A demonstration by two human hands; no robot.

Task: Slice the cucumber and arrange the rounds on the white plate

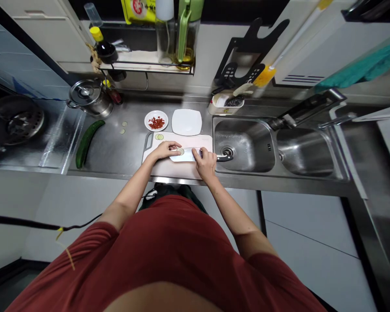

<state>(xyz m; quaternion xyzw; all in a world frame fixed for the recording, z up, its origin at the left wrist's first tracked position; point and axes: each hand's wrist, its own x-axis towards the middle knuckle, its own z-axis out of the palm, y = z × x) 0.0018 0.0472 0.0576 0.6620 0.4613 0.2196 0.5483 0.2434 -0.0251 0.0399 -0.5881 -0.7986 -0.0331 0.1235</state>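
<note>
A kitchen knife point(187, 155) lies flat over the pale cutting board point(178, 171), its broad blade pointing left and its black handle out past the board's right edge. My right hand point(205, 164) grips the blade near the handle, fingers bent. At the blade's other end, my left hand point(164, 150) has thumb and fingers closed at a pale green slice point(181, 151) that rests against the blade. Two more slices point(159, 137) overlap on the board's upper left corner. Above the board are a round plate of chopped red pieces point(156, 122) and a white square plate point(186, 121).
A whole cucumber point(87, 143) lies on the steel counter at left, with loose slices point(123, 127) nearby. Behind it stands a lidded pot point(90, 97). A double sink point(243, 145) adjoins the board at right. A bottle shelf point(146, 66) overhangs the back.
</note>
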